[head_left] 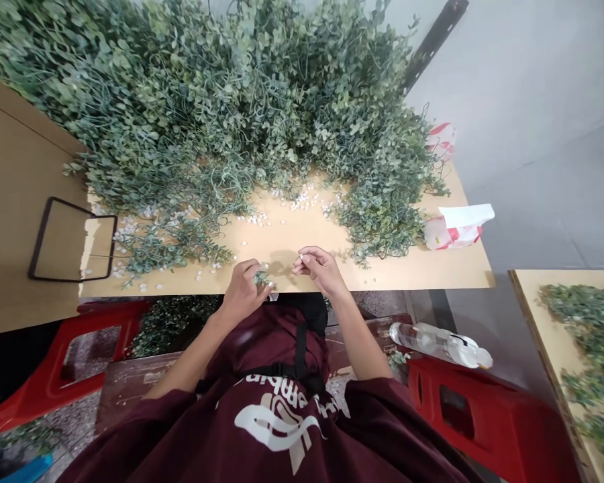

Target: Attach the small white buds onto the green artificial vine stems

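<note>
My left hand (245,290) is at the table's front edge, its fingers closed round a small green leafy sprig (262,276). To its right, my right hand (322,270) pinches a tiny white piece (302,256) between thumb and fingertips. The two hands are apart, over the light wooden table (282,235). Behind them lies a large heap of artificial green foliage (262,100). Small white pieces (305,198) are scattered along the front of the heap, and more lie at the left beside a loose bunch of leaves (156,251).
A black wire frame (39,238) stands at the left by a cardboard box (20,201). A red and white tissue pack (456,231) sits at the table's right end. Red stools (488,416), a clear plastic bottle (433,341) and a second table (554,335) with foliage are at the right.
</note>
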Demonstrator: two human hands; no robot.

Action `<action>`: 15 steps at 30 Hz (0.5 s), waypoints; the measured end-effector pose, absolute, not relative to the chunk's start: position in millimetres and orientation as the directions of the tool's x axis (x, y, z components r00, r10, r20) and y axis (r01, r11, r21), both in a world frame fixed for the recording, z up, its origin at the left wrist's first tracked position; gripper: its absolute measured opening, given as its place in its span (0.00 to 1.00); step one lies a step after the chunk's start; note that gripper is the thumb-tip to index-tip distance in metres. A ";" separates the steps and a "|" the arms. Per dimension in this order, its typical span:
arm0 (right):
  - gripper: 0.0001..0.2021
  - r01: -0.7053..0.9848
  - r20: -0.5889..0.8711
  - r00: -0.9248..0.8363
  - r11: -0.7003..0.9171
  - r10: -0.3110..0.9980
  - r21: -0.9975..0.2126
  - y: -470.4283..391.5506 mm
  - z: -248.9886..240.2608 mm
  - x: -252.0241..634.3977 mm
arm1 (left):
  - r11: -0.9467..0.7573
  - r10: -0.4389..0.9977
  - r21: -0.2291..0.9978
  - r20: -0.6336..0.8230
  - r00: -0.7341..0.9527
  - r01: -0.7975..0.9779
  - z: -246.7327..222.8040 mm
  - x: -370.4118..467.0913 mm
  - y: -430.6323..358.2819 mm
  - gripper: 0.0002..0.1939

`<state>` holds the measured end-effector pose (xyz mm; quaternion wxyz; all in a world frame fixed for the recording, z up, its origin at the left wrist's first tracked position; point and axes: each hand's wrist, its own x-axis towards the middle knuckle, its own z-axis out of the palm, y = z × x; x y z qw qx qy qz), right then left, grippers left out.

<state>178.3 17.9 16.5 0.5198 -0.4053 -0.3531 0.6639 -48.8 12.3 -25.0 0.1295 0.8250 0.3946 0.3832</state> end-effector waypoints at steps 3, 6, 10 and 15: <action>0.11 -0.441 -0.191 -0.140 -0.233 0.972 -0.867 15.1 14.7 177.2 | -0.683 0.730 0.531 0.460 0.506 0.502 -15.7 -54.6 10.6 0.31; 0.11 -0.461 -0.215 -0.119 -0.246 0.969 -0.853 15.1 10.4 176.8 | -0.684 0.719 0.566 0.415 0.558 0.460 -8.6 -56.3 11.7 0.31; 0.13 -0.472 -0.242 -0.082 -0.252 0.967 -0.845 15.7 4.0 178.1 | -0.672 0.739 0.575 0.469 0.484 0.467 -9.1 -57.9 10.6 0.32; 0.17 -0.460 -0.283 -0.070 -0.282 0.957 -0.842 14.5 2.5 179.1 | -0.765 0.644 0.428 0.517 0.564 0.481 -9.9 -59.2 7.9 0.27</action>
